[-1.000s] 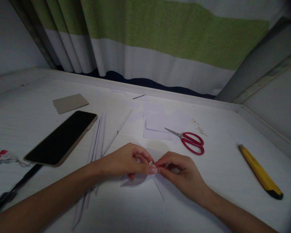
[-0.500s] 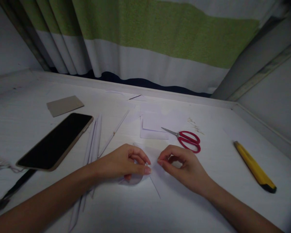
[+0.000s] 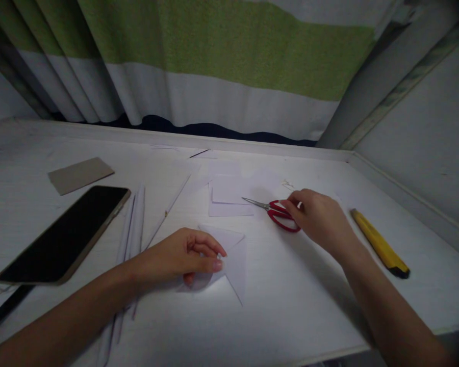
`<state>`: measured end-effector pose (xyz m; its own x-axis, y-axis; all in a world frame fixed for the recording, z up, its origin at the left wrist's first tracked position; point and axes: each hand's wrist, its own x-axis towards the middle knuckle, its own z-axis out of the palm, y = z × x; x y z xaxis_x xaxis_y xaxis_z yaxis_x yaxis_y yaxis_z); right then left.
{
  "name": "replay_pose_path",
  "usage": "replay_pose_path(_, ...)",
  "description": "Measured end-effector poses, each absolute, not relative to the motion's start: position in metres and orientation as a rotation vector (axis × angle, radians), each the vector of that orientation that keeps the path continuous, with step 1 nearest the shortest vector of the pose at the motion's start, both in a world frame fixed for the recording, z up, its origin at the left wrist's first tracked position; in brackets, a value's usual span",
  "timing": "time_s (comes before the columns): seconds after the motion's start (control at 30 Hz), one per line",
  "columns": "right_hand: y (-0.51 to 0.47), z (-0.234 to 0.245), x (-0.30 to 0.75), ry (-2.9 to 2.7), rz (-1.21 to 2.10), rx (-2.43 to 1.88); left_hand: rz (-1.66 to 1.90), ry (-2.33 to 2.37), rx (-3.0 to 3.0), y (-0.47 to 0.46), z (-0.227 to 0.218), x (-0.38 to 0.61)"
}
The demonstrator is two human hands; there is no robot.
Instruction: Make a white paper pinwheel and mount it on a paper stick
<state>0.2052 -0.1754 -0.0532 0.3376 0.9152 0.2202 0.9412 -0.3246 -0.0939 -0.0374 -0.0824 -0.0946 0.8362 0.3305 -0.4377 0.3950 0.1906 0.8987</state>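
My left hand [image 3: 193,260] pinches a folded piece of white paper [image 3: 234,255] between thumb and fingertips. This paper has diagonal cuts or folds and a curled-over flap below the fingers. At the right, my right hand [image 3: 317,219] has its thumb and index finger closed at the red handles of the scissors [image 3: 283,223]. The scissors lie on the table with their metal blades pointing left, over the edge of white paper sheets [image 3: 229,193]. The other right-hand fingers are partly hidden.
Left of the left hand are rolled white paper sticks [image 3: 137,219], a phone [image 3: 67,232] and a grey card [image 3: 81,176]. A thin stick [image 3: 168,209] lies slanted nearby. A yellow utility knife [image 3: 380,243] lies at the right; small pale bits [image 3: 288,184] are behind the scissors.
My right hand has moved away from the folded paper, right and up to the scissors' handles. My left hand keeps its pinch on the paper. The view has shifted slightly right.
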Motion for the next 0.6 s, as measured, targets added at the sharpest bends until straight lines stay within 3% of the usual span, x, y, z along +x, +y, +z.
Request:
replay_pose_path(0.2,-0.191,-0.057,0.150,-2.347,0.143,-1.532,-0.073,0.600,1.399,-0.081,-0.096,-0.037)
replay_pose_path(0.6,-0.192,-0.070,0.138,-2.481,0.001,-1.537,-0.063,0.612,1.363,-0.082,-0.093,-0.037)
